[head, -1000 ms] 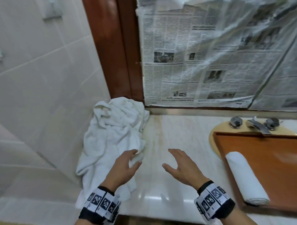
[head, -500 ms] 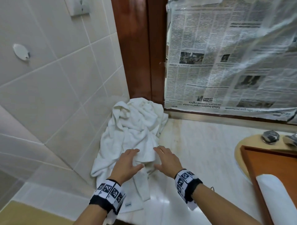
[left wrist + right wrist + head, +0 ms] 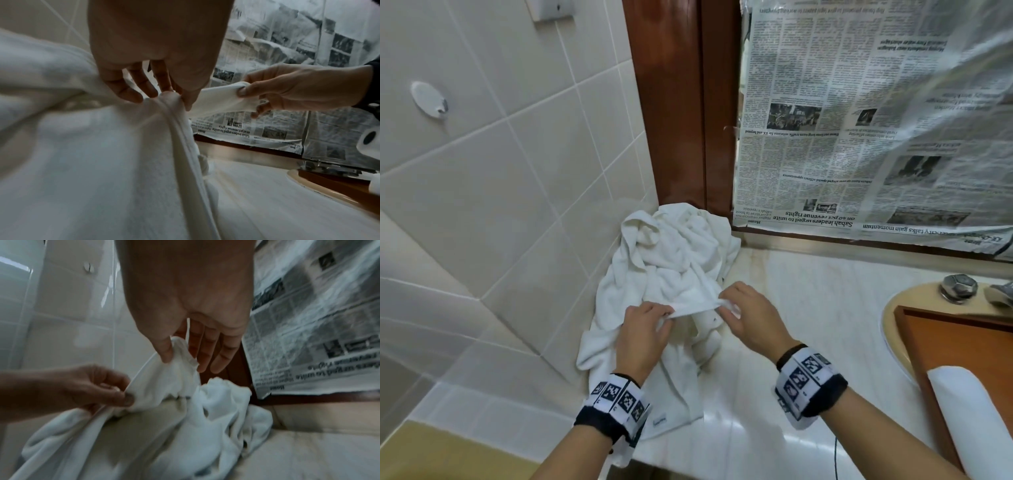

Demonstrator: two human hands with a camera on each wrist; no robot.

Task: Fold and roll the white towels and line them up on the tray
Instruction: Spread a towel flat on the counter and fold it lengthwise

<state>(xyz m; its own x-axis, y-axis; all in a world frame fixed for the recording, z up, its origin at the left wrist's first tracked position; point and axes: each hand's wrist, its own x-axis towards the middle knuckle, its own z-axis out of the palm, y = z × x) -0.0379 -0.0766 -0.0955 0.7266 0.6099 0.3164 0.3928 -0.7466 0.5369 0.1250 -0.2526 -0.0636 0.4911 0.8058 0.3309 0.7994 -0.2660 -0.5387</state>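
Both forearms reach forward from the bottom of the head view, each wrist wrapped in a black band with white coded markers. The left hand is palm down, its thumb and forefinger pinching one end of a towel edge, the other fingers loosely bent beside them. The right hand sits a little to the right at about the same height, thumb pressed against the forefinger with the other end of that edge caught between them, the remaining fingers straighter and pointing forward. The two hands are near each other but not touching.
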